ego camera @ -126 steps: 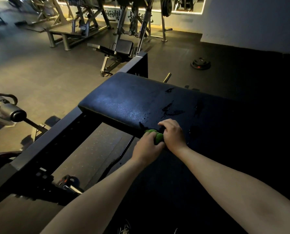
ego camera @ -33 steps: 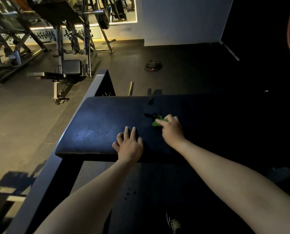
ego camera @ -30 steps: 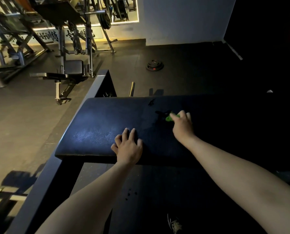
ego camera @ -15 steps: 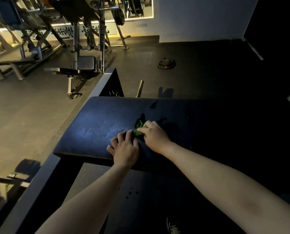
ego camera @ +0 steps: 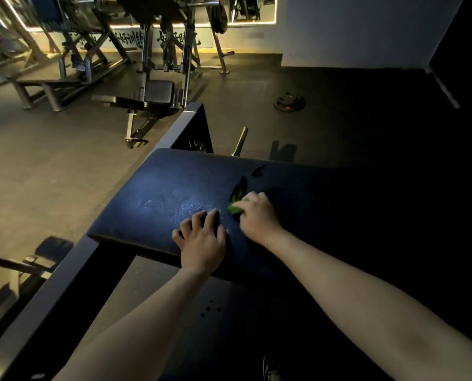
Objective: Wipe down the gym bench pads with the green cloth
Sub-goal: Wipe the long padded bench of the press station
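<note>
A dark blue bench pad lies in front of me, with wet dark streaks near its middle and its right half lost in shadow. My right hand grips a small green cloth and holds it down on the pad. Only the cloth's left edge shows past my fingers. My left hand rests on the pad's near edge just left of it, fingers spread and bent a little, holding nothing.
A grey steel frame beam runs diagonally under the pad's left end. Other gym machines and a small bench stand on the floor behind. A weight plate lies on the dark floor at the back. A metal bar end sticks out behind the pad.
My right hand has swept the cloth back left across the pad from a second ago and now sits beside my left hand. My left hand has stayed on the pad's near edge.
</note>
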